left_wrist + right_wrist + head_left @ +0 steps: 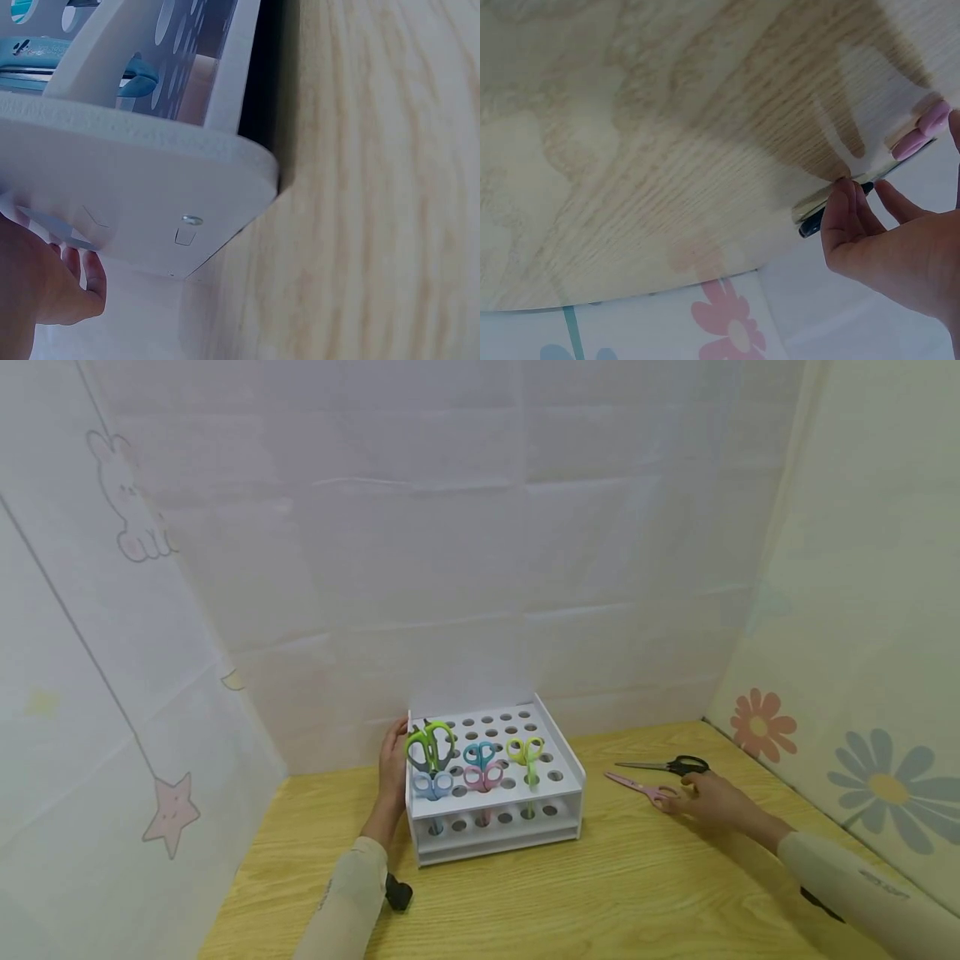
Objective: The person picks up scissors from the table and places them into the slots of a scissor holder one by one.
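Observation:
A white rack (489,803) with rows of round holes stands on the wooden table. Several scissors stand in it: big green-and-grey scissors (429,745), plus light blue (432,785), teal, pink and yellow-green pairs. My left hand (392,764) holds the rack's left side panel, its bent fingers at the panel's cutout in the left wrist view (56,281). Black-handled scissors (686,765) and pink scissors (648,790) lie to the rack's right. My right hand (708,802) has fingertips at the black handle (814,223), while its thumb is apart, near the pink handle loops (922,133).
A pale wall sheet (450,568) rises behind the rack. Printed panels flank the table (600,893), with a star on the left and flowers (761,725) on the right. A black wrist device (399,893) sits by the left sleeve.

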Demonstrator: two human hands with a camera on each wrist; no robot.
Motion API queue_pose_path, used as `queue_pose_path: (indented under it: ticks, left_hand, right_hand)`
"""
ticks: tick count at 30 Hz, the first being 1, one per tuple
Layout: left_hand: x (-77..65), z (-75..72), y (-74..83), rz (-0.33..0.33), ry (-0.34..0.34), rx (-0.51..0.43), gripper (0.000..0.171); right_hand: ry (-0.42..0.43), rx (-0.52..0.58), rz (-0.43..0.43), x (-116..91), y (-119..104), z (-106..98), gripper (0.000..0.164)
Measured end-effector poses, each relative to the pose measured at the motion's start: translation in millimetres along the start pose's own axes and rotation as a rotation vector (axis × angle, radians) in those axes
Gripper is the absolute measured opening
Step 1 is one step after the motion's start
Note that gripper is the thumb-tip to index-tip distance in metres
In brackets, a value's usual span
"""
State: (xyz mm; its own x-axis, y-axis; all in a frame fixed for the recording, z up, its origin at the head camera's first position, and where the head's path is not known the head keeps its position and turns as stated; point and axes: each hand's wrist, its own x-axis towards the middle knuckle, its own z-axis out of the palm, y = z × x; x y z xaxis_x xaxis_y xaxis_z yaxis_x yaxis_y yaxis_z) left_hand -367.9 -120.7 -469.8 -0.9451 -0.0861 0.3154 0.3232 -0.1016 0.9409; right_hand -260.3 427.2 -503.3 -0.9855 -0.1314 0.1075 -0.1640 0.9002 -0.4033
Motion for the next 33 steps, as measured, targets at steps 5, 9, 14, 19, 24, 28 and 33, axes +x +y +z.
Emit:
queue_pose_path:
  ticks: [5,9,14,19,24,28,33]
  left_hand:
    - [0.2,0.2,0.9,0.012,0.013,0.009,0.047]
    - [-0.5,1.0,1.1,0.019,0.034,0.026,0.045]
    - [0.3,2.2,1.1,0.026,0.031,0.016,0.045]
    - [0.5,1.9,-0.4,0.020,0.018,0.006,0.045]
    - [0.6,0.8,-1.5,0.021,0.014,-0.003,0.046]
    - [0.6,-0.2,-0.7,0.008,0.009,-0.011,0.046]
    - [-1.7,-1.8,7.3,-0.019,-0.021,-0.030,0.047]
  right_hand:
    - [0.031,-0.022,0.011,1.2,0.3,5.6,0.081]
    - [0.057,-0.026,-0.019,1.3,-1.7,7.2,0.069]
    - [0.069,0.003,-0.021,0.3,-2.8,7.4,0.068]
    - [0.083,0.023,-0.040,3.3,-1.5,11.3,0.048]
    - [0.099,0.087,-0.068,6.0,-2.6,15.0,0.046]
    - [0.095,0.145,-0.019,3.5,-6.8,15.1,0.042]
    - [0.091,0.229,0.038,-2.9,-12.7,17.1,0.062]
